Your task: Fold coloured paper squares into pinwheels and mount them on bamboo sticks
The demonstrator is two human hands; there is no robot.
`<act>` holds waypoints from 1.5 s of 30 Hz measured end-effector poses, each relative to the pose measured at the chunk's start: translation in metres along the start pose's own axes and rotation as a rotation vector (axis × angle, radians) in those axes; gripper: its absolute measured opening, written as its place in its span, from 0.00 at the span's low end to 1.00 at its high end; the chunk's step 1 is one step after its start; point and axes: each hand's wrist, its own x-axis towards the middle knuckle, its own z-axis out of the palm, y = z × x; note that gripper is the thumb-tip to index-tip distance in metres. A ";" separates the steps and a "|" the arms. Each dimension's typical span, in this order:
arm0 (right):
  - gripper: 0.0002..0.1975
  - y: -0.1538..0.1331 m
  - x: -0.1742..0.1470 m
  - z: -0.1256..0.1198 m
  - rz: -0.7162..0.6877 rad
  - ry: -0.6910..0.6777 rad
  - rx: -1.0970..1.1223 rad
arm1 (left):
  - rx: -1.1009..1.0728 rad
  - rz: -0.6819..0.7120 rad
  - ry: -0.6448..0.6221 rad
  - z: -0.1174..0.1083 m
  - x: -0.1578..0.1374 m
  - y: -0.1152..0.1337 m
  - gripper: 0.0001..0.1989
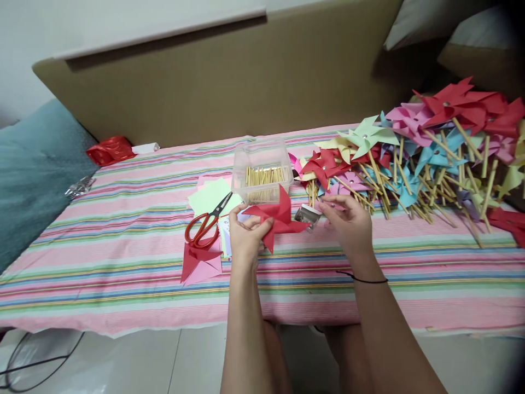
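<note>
Between the thumb and fingers of my left hand (249,232) is a red paper pinwheel (280,218), its blades folded to the middle, with no stick visible on it. To its right my right hand (346,221) is raised with thumb and fingertips pinched together; whatever they hold is too small to make out. A small clear box (307,216) with a white edge and tiny shiny pieces inside lies between the two hands. Behind the pinwheel stands a clear plastic tub (262,148) of short wooden sticks (264,176).
Left of my hands, orange-handled scissors (207,224) rest on green paper sheets (207,197) and cut red paper (197,260). Finished pinwheels (410,158) on sticks are heaped at the right. A red plastic bag (109,151) sits far left on the striped cloth (135,219).
</note>
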 end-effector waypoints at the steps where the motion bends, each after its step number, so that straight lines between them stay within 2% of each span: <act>1: 0.08 0.007 0.003 -0.002 -0.104 0.020 -0.157 | -0.040 0.006 0.033 -0.003 0.002 0.000 0.35; 4: 0.07 0.022 0.008 0.001 -0.291 -0.045 -0.492 | -0.135 0.015 0.104 -0.009 0.006 0.002 0.37; 7: 0.08 0.028 0.004 0.012 -0.289 -0.127 -0.662 | -0.169 0.015 0.113 -0.011 0.006 0.004 0.38; 12: 0.10 0.028 0.000 0.027 -0.246 -0.133 -0.804 | -0.154 0.006 0.069 -0.009 0.001 0.006 0.38; 16: 0.10 0.030 -0.001 0.030 -0.235 -0.162 -0.857 | -0.148 -0.002 0.043 -0.008 0.000 0.006 0.39; 22: 0.11 0.031 -0.003 0.036 -0.190 -0.165 -0.897 | -0.149 0.004 0.024 -0.011 -0.001 0.005 0.36; 27: 0.13 0.031 -0.003 0.036 -0.226 -0.168 -0.901 | -0.148 0.005 0.033 -0.012 -0.001 0.006 0.36; 33: 0.11 0.028 -0.004 0.034 -0.200 -0.229 -0.955 | -0.141 0.007 0.037 -0.010 -0.001 0.007 0.37; 45: 0.13 0.031 -0.005 0.038 -0.193 -0.212 -0.979 | -0.107 0.002 0.023 -0.007 -0.001 0.005 0.36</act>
